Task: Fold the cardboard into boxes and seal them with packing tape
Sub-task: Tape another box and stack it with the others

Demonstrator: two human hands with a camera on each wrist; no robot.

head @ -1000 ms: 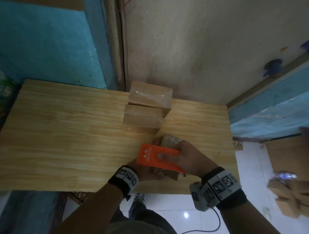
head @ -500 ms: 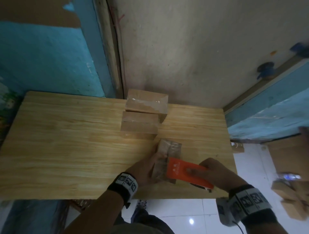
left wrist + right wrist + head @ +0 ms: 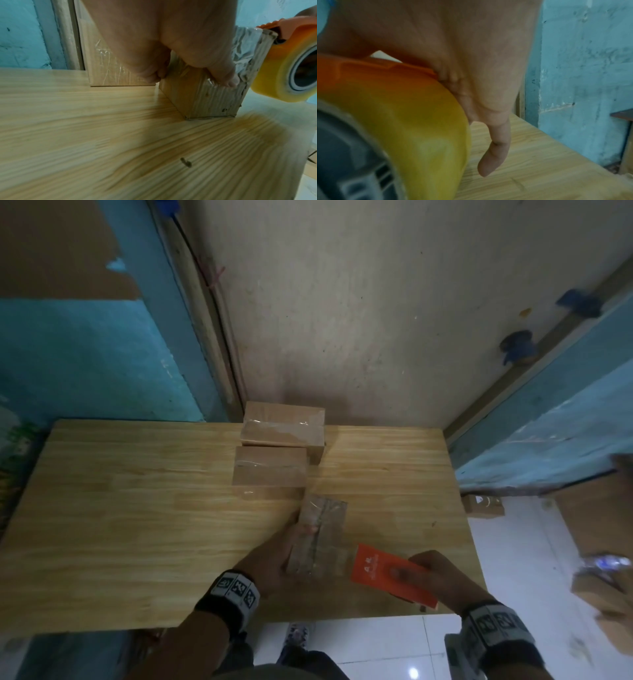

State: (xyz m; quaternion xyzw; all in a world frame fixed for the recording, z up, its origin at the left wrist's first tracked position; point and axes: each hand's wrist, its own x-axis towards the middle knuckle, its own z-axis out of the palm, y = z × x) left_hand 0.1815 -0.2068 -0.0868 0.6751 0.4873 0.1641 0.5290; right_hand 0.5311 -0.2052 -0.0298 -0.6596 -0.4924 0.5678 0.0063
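A: What has moved?
B: The orange plastic tape dispenser (image 3: 387, 575) has slid off the brown taped cardboard box (image 3: 320, 534), to its right.

A: The hands?
B: The right hand (image 3: 433, 578) is gripping the dispenser; the left hand (image 3: 274, 554) is clasping the box near the wooden table (image 3: 137, 508) edge.

Small taped cardboard box (image 3: 318, 537) on table's near edge, orange tape dispenser (image 3: 390, 580) touching its right end

A: Any legible txt or labels?
B: None. Orange tape dispenser (image 3: 383, 575), near right: pale logo mark, too blurred to read. Wristbands (image 3: 236, 594): black-and-white coded squares, no chars.
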